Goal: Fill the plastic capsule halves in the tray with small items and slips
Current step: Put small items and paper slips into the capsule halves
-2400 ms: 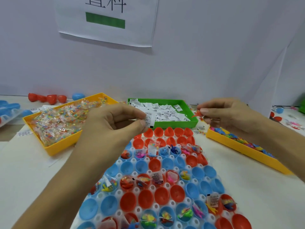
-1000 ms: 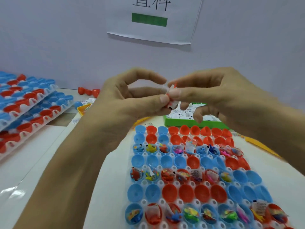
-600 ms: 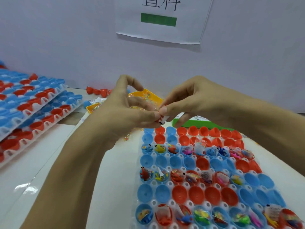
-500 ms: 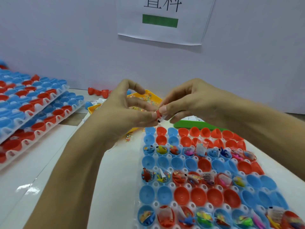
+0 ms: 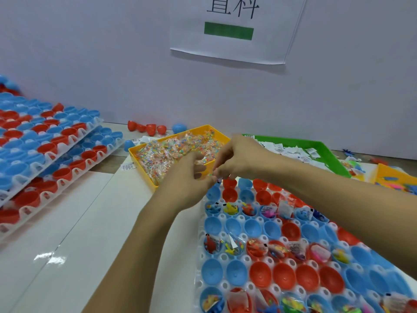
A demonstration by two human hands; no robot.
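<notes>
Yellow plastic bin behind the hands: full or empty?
Full. The yellow plastic bin is heaped to its rim with small clear packets of coloured beads.

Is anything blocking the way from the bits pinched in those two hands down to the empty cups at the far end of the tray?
Nothing visible does. Both hands, left hand and right hand, hover right above the far row's empty cups.

Bare table point(image 5: 74, 233) is lying open btwn the stacked capsule trays point(image 5: 45, 143) at left and the working tray point(image 5: 222, 219). Both hands, left hand point(image 5: 189, 177) and right hand point(image 5: 239, 159), are blocking the tray's far-left corner; yellow bin point(image 5: 144, 168) and green bin point(image 5: 327, 152) are crowding just behind.
</notes>
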